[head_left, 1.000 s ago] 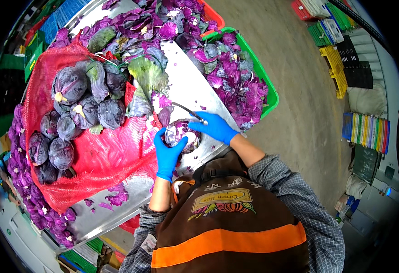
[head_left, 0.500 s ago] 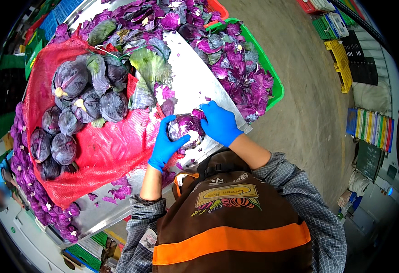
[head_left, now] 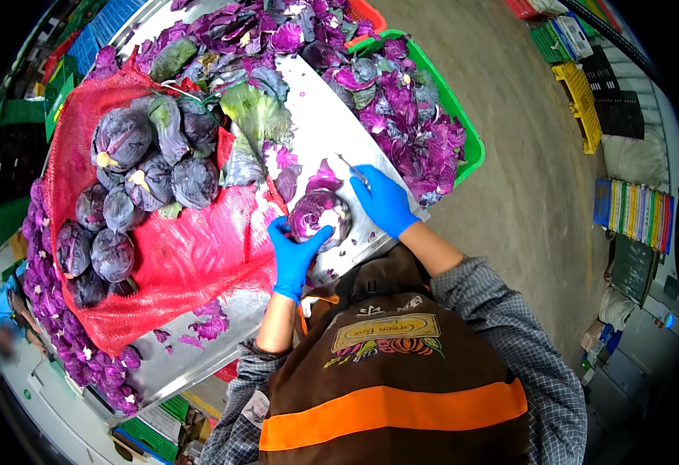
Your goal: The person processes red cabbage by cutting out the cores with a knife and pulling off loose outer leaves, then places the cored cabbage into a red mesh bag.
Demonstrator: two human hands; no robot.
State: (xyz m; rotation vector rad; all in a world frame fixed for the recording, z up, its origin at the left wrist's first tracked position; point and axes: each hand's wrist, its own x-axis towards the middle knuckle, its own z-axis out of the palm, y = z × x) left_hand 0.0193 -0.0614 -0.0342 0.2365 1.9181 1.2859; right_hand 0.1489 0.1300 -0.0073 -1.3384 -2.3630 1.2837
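Here, a pale metal table fills the middle, strewn with purple scraps; a red mesh bag of dark cabbages spreads over its left half, and a pile of purple heads runs along its far left edge. A green crate full of loose leaves stands at the right, on or above a grey-brown floor. Across the room are a yellow crate and a multicoloured stack.

The partly peeled cabbage sits on the table near its front edge, just right of the bag; the left hand, gloved in blue, grips it with thumb on top. The right hand, also gloved, is closed around a small knife, clear of the cabbage.

The knife's handle is mostly hidden by the glove. A person at far left is blurred and partly cut off; black corners swallow the room's edges.
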